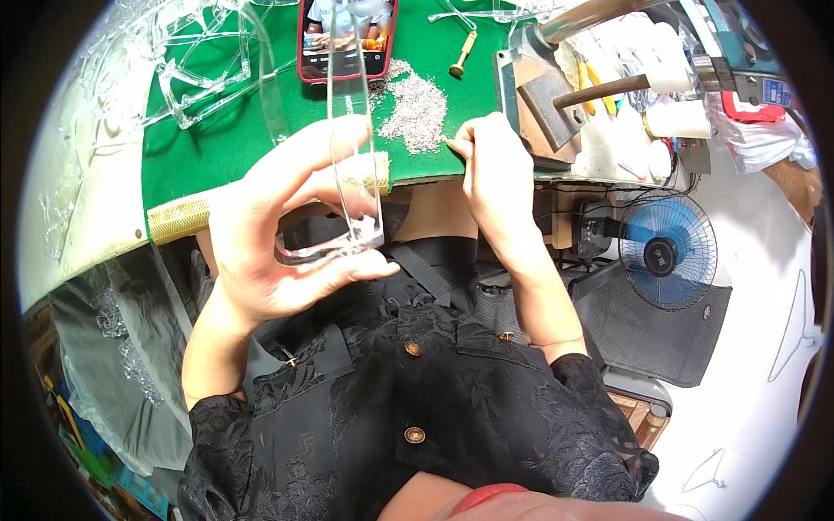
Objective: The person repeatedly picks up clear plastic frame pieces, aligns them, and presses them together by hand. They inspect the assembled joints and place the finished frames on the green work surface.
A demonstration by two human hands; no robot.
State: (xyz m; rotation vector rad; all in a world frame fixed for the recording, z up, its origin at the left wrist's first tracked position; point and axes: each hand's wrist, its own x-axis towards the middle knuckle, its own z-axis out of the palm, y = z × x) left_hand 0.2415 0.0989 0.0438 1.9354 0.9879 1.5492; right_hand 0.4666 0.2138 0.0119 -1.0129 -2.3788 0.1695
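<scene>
**While the left hand [282, 230] holds up a clear plastic frame [368, 236], the right hand [499, 174] sits by the pile of tiny bits [420, 111]**

Since everything sort of revolves around that pile, I'll use it as the landmark. It's a loose scatter of tiny silvery-pink pieces lying on a green mat [482, 82].

The clear frame is to the left of the pile and closer to the person, up off the mat. Its long see-through arm runs upward and crosses in front of the phone [375, 66]. The left hand's grip is a wide C: thumb along the near edge, fingers curled round the far side, with the frame held between them.

Right hand is just beside the pile, on its right. Thumb and forefinger are pinched narrow, tips pointing at the bits. Can't tell if there's a piece between them, way too small.

Other stuff around the pile: the phone, in a red case with its screen lit, is just beyond it to the left. A little brass-coloured tool [463, 55] lies beyond it to the right. Further left there's a tangle of clear plastic pieces [187, 87]. A heavy metal stand [556, 108] is off to the right, past the right hand, and a blue fan [665, 252] is lower down on that same side.
</scene>
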